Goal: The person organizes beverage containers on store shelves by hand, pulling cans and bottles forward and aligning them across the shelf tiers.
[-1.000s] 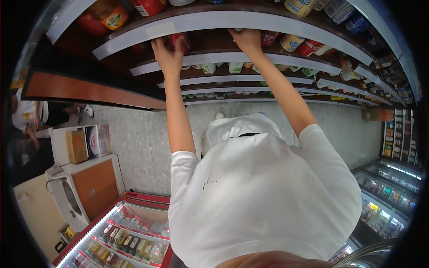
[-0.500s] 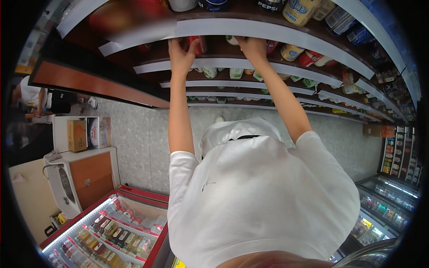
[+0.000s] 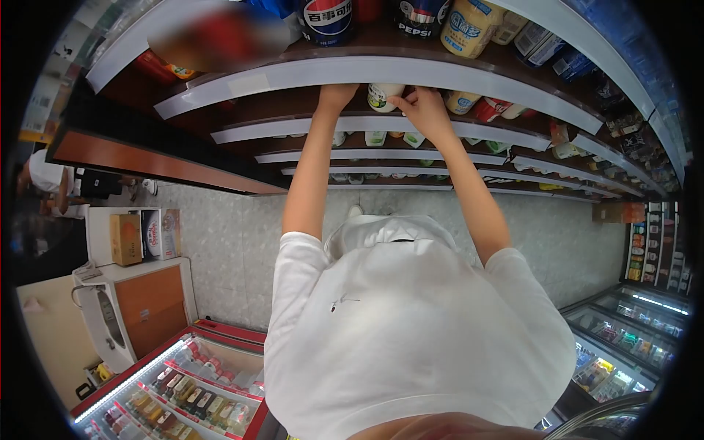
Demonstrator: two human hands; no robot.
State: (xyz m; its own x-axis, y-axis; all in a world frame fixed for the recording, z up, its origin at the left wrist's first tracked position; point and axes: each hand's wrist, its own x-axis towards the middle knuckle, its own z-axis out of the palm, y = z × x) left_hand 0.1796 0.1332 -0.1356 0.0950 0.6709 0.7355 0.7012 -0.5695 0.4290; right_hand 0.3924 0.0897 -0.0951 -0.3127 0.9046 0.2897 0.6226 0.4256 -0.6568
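My left hand [image 3: 338, 96] reaches in under the white edge of the upper shelf [image 3: 293, 75]; its fingers are hidden behind that edge. Just right of it, a white bottle with a green label [image 3: 383, 97] stands on the shelf below. My right hand [image 3: 419, 110] is at the right side of this bottle, thumb and fingertips close against it; whether they grip it is hard to tell. A cream-yellow container [image 3: 462, 101] and a red item [image 3: 490, 110] stand to the right of my right hand.
Pepsi cans [image 3: 327, 20] and a large yellow can [image 3: 469, 28] line the upper shelf. Lower shelves hold green-and-white containers [image 3: 375, 138]. A lit drinks cooler [image 3: 194, 389] is behind at left, near a counter with boxes [image 3: 126, 238]. A person [image 3: 50, 172] is at far left.
My left hand has moved right, away from the red item, and gone deeper under the shelf edge. The white bottle now shows more fully beside my right hand. The view has shifted.
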